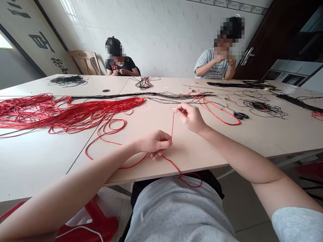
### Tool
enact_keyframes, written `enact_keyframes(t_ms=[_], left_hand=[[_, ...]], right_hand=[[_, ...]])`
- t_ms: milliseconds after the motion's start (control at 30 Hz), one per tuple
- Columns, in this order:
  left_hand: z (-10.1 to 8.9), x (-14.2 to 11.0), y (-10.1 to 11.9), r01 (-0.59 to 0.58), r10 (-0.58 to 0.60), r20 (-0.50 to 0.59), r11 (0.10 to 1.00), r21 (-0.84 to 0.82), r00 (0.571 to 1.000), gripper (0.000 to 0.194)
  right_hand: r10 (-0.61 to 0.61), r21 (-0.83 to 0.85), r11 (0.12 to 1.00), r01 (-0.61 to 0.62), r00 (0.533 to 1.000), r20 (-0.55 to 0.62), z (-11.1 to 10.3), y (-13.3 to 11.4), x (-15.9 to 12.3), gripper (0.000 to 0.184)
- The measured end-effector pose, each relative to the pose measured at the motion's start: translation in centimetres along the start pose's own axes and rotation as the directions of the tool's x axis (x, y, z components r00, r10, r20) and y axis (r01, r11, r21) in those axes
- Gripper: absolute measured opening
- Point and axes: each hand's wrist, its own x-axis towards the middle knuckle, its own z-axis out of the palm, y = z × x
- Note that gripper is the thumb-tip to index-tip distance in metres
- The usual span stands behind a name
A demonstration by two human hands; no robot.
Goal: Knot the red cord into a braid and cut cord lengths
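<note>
white tiled wall (161, 33) / dark wooden door (262, 37) / wooden chair (84, 62) / grey tiled floor (247, 208) — bright window (3, 43)

Red cord (172, 126), black cord (141, 95)

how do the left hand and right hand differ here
The left hand is curled around the red cord, while the right hand pinches it between its fingers. The left hand sits nearer the body; the right hand reaches farther forward. Both are bare and hold the same cord.
</note>
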Motion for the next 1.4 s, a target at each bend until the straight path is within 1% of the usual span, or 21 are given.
enact_keyframes(t_ms=[67, 133, 167, 200, 233, 300, 333, 400, 467, 567, 600, 667, 733, 767, 800, 867, 933, 1033, 1100, 1200, 1400], left_hand=[[-0.4, 0.2, -0.2, -0.020, 0.017, -0.080, 0.999, -0.035, 0.997, 0.027], [-0.8, 0.4, -0.4, -0.056, 0.034, -0.209, 0.993, -0.105, 0.977, 0.025], [-1.0, 0.5, -0.5, -0.080, 0.038, -0.272, 0.986, -0.144, 0.962, 0.024], [-1.2, 0.6, -0.6, -0.104, 0.041, -0.327, 0.978, -0.178, 0.944, 0.024], [-1.3, 0.6, -0.6, -0.128, 0.044, -0.372, 0.971, -0.204, 0.927, 0.024], [-1.3, 0.8, -0.6, -0.165, 0.057, -0.430, 0.962, -0.218, 0.901, 0.024], [-1.2, 0.8, -0.5, -0.176, 0.068, -0.442, 0.962, -0.209, 0.894, 0.024], [-1.1, 0.8, -0.4, -0.182, 0.083, -0.444, 0.965, -0.186, 0.892, 0.025], [-1.1, 0.8, -0.2, -0.189, 0.089, -0.453, 0.965, -0.180, 0.887, 0.025], [-1.5, 0.7, -0.2, -0.204, 0.085, -0.509, 0.962, -0.183, 0.857, 0.024], [-1.6, 0.7, -0.2, -0.205, 0.083, -0.522, 0.962, -0.179, 0.849, 0.024], [-1.7, 0.5, -0.3, -0.181, 0.080, -0.503, 0.971, -0.155, 0.860, 0.023], [-1.6, 0.3, -0.2, -0.136, 0.082, -0.401, 0.985, -0.107, 0.912, 0.025], [-1.5, 0.2, -0.1, -0.115, 0.084, -0.331, 0.990, -0.076, 0.940, 0.026], [-1.3, 0.1, 0.0, -0.103, 0.087, -0.261, 0.993, -0.049, 0.962, 0.028], [-1.0, 0.0, 0.2, -0.104, 0.098, -0.162, 0.994, -0.029, 0.982, 0.031], [-1.0, -0.1, 0.3, -0.110, 0.100, -0.114, 0.991, -0.079, 0.988, 0.033], [-1.2, 0.0, 0.1, -0.097, 0.082, -0.079, 0.971, -0.220, 0.994, 0.029], [-1.4, 0.1, 0.0, -0.089, 0.071, -0.080, 0.961, -0.263, 0.994, 0.024], [-1.3, 0.1, 0.0, -0.097, 0.068, -0.129, 0.966, -0.238, 0.989, 0.021], [-1.0, -0.1, 0.5, -0.136, 0.109, -0.303, 0.988, -0.068, 0.947, 0.019]], right_hand=[[-0.037, -0.114, 0.993, 0.026, 0.995, -0.095, -0.2, 0.1, 0.1, 0.019], [-0.067, -0.195, 0.980, 0.034, 0.983, -0.168, -0.5, -0.3, -0.3, 0.023], [-0.059, -0.202, 0.979, 0.031, 0.989, -0.138, -0.5, -0.7, -0.7, 0.026], [-0.034, -0.195, 0.981, 0.024, 0.998, -0.050, -0.4, -1.2, -1.2, 0.031], [-0.003, -0.183, 0.983, 0.017, 0.997, 0.077, -0.2, -1.7, -1.8, 0.036], [0.050, -0.180, 0.984, 0.010, 0.944, 0.327, 0.8, -2.8, -3.2, 0.042], [0.064, -0.183, 0.983, 0.012, 0.912, 0.404, 1.4, -3.3, -3.8, 0.042], [0.052, -0.171, 0.985, 0.034, 0.880, 0.472, 2.5, -3.8, -4.7, 0.031], [0.003, -0.132, 0.989, 0.073, 0.867, 0.499, 3.2, -3.9, -5.1, 0.020], [-0.087, -0.062, 0.988, 0.139, 0.848, 0.523, 2.8, -3.6, -4.8, 0.023], [-0.106, -0.050, 0.987, 0.153, 0.852, 0.512, 2.3, -3.4, -4.6, 0.025], [-0.133, -0.053, 0.984, 0.168, 0.904, 0.405, 1.2, -3.0, -3.9, 0.022], [-0.187, -0.040, 0.978, 0.203, 0.951, 0.246, 0.1, -2.6, -3.3, 0.017], [-0.227, -0.012, 0.972, 0.234, 0.953, 0.199, -0.2, -2.4, -3.0, 0.020], [-0.269, 0.033, 0.963, 0.267, 0.943, 0.197, -0.4, -2.3, -2.8, 0.027], [-0.326, 0.161, 0.943, 0.290, 0.904, 0.278, -0.3, -2.1, -2.7, 0.038], [-0.321, 0.269, 0.934, 0.235, 0.880, 0.349, 0.2, -2.1, -3.0, 0.040], [-0.240, 0.303, 0.944, 0.131, 0.903, 0.357, 0.9, -2.3, -3.6, 0.032], [-0.172, 0.257, 0.962, 0.089, 0.931, 0.321, 1.1, -2.4, -3.9, 0.024], [-0.116, 0.195, 0.979, 0.066, 0.959, 0.257, 1.0, -2.3, -4.0, 0.012], [-0.185, 0.153, 0.977, 0.149, 0.948, 0.259, 0.5, -1.9, -3.7, 0.006]])
